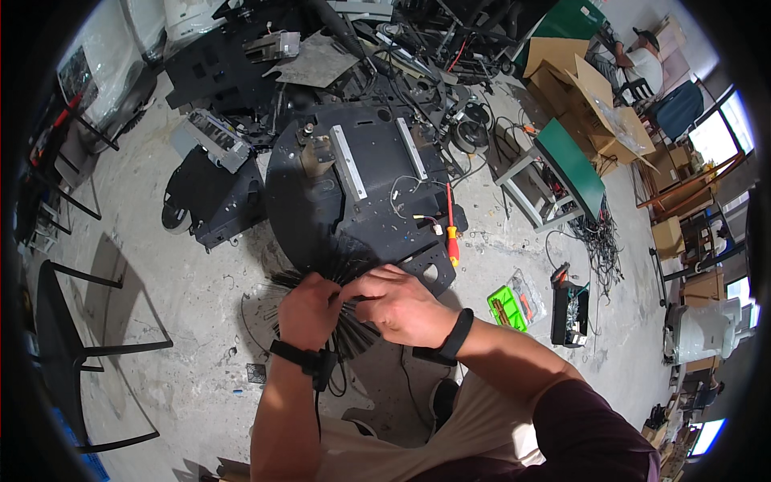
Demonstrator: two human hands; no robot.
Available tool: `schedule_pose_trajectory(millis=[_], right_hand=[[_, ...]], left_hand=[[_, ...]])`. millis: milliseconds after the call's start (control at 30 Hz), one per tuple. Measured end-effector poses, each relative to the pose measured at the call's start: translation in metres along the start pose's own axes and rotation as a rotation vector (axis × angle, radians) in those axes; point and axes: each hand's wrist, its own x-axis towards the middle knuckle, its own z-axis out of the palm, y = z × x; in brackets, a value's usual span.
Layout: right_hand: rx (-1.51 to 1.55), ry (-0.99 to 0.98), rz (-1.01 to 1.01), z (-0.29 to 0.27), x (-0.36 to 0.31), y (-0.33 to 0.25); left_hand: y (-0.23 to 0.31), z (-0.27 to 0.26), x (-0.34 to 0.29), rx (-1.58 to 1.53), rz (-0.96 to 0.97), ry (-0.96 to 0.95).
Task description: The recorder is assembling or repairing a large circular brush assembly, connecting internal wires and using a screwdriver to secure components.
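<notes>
My left hand (309,310) and my right hand (399,303) meet above a round brush with long black bristles (351,339), which fan out around and below them. The fingers of both hands are closed at the middle of the brush, where the exact grip is hidden. Just beyond stands a large black rounded machine base (309,229) with two light metal rails (348,163) on top. On its right side lies a red and yellow screwdriver (453,241). A thin cable with a small white connector (437,228) rests next to the screwdriver.
Black panels and tangled machine parts (321,60) pile up at the back. A black chair (68,345) stands left. On the right are a green tray (507,308), a black toolbox (569,315), a green-topped stand (569,165) and cardboard boxes (590,100). A person (642,64) sits far right.
</notes>
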Motion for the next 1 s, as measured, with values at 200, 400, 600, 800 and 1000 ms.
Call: schedule_pose_trajectory(millis=[200,400,600,800,1000], right_hand=[[0.088,0.122,0.191,-0.006,0.001,-0.013],[-0.02,0.074,0.282,-0.012,0.001,-0.018],[-0.115,0.075,0.07,-0.006,-0.004,-0.002],[-0.084,0.197,0.115,0.005,0.002,-0.007],[-0.039,0.231,0.416,-0.007,0.006,-0.025]], left_hand=[[0.001,0.0,-0.001,-0.001,-0.001,0.002],[0.002,0.0,-0.001,-0.008,-0.005,0.015],[0.004,0.001,0.0,-0.016,-0.034,0.016],[0.0,0.002,-0.002,-0.006,0.01,0.034],[0.004,0.001,0.0,0.011,-0.013,0.005]])
